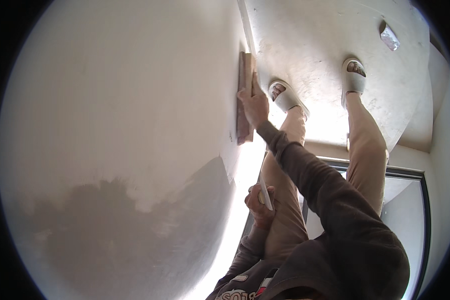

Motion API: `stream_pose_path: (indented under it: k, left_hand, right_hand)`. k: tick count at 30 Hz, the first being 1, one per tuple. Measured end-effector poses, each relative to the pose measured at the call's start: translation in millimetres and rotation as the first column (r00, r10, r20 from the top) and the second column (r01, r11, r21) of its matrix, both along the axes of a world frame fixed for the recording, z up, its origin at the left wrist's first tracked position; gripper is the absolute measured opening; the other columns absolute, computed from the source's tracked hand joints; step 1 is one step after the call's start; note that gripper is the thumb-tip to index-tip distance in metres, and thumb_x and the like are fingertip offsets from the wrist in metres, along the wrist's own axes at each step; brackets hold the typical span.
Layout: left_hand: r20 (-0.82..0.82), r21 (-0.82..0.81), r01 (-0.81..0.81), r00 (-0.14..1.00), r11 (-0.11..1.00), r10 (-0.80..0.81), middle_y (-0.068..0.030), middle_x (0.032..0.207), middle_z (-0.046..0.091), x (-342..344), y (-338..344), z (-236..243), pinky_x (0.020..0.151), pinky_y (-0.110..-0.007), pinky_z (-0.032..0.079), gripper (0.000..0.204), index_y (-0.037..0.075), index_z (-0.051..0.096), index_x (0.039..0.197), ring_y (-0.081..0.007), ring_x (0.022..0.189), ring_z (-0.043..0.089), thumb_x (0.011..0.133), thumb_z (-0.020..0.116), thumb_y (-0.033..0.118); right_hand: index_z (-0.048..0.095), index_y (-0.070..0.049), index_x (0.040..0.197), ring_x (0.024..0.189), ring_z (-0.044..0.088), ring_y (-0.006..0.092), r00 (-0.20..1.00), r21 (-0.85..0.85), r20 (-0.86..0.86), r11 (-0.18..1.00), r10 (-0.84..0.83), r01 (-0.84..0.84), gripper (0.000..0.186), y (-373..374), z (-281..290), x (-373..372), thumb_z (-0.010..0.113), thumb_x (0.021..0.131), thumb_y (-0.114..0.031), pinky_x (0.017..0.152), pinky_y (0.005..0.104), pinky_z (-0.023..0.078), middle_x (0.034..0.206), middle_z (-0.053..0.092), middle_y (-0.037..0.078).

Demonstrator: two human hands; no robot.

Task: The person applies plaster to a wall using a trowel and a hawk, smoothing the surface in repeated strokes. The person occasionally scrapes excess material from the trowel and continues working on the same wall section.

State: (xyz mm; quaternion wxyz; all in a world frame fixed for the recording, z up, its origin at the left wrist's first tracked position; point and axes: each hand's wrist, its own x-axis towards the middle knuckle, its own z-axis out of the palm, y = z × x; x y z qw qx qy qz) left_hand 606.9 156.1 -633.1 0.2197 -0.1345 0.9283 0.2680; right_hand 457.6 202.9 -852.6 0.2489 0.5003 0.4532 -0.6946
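Note:
My right hand [255, 107] is wrapped round the back of a long, wooden-backed trowel [244, 127]. The trowel's length lies along the pale wall [110, 100], against or very close to its surface. Lower down, near my left thigh, my left hand [260, 207] is closed round a flat tool with a thin pale edge, which looks like a putty knife [266, 195]. Its far end is hard to make out in the glare. A darker grey, wet-looking patch [130, 235] with a ragged upper edge covers the lower part of the wall.
My feet, in light slippers [287, 97], stand on the smooth pale floor [310, 30] close to the wall. A small crumpled silvery packet [389, 36] lies farther off at the right. A dark-framed opening [425, 220] is behind my legs. Bright glare runs along the wall's edge.

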Motion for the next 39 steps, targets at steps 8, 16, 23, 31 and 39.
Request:
stream_pose_path:
  k: [8,16,23,31,39]
  left_hand:
    - [0.034,0.073,0.032,0.999,0.997,-0.035,-0.0045,0.064,0.056,-5,-4,-10,0.052,-0.030,0.040,0.035,0.003,0.061,0.083,-0.0146,0.053,0.050,0.099,0.070,0.033]
    - [0.067,0.009,0.091,0.994,0.996,-0.091,-0.0094,0.066,0.060,-8,-10,-2,0.064,-0.035,0.046,0.029,0.005,0.058,0.080,-0.0258,0.058,0.059,0.096,0.073,0.024]
    - [0.080,0.060,0.027,0.996,0.998,-0.032,-0.0088,0.066,0.060,-3,-15,-10,0.064,-0.035,0.047,0.031,0.005,0.058,0.079,-0.0253,0.059,0.059,0.097,0.073,0.026]
    - [0.030,0.081,0.034,0.999,0.996,-0.037,-0.0078,0.067,0.062,-3,-15,-20,0.063,-0.035,0.047,0.032,0.005,0.058,0.079,-0.0249,0.060,0.060,0.097,0.072,0.027]
    - [0.061,0.139,-0.008,0.998,0.990,-0.001,-0.0077,0.064,0.061,4,-19,-14,0.065,-0.034,0.047,0.035,0.006,0.058,0.077,-0.0242,0.058,0.059,0.098,0.071,0.031]
  right_hand:
    - [0.032,-0.009,0.160,0.091,0.072,0.0304,0.955,0.338,-0.282,0.941,0.091,0.011,0.086,47,-46,-92,0.067,0.085,-0.032,0.085,0.0385,0.055,0.101,0.073,0.023]
    - [0.034,-0.004,0.158,0.092,0.072,0.0316,0.999,0.100,-0.003,0.994,0.046,-0.045,0.085,-12,-50,24,0.066,0.085,-0.035,0.085,0.0396,0.056,0.104,0.073,0.026]
    - [0.035,-0.004,0.158,0.089,0.072,0.0282,0.971,0.293,-0.219,0.956,0.101,-0.033,0.086,49,-43,-69,0.066,0.084,-0.034,0.085,0.0367,0.056,0.102,0.073,0.024]
    - [0.033,-0.005,0.159,0.099,0.072,0.0321,0.999,0.119,-0.003,0.992,0.048,-0.048,0.084,-10,-57,35,0.066,0.087,-0.033,0.090,0.0378,0.054,0.112,0.072,0.025]
    - [0.033,-0.004,0.159,0.093,0.072,0.0296,0.966,0.244,-0.259,0.969,0.018,0.047,0.086,45,-54,-40,0.069,0.085,-0.031,0.083,0.0377,0.055,0.103,0.073,0.026]
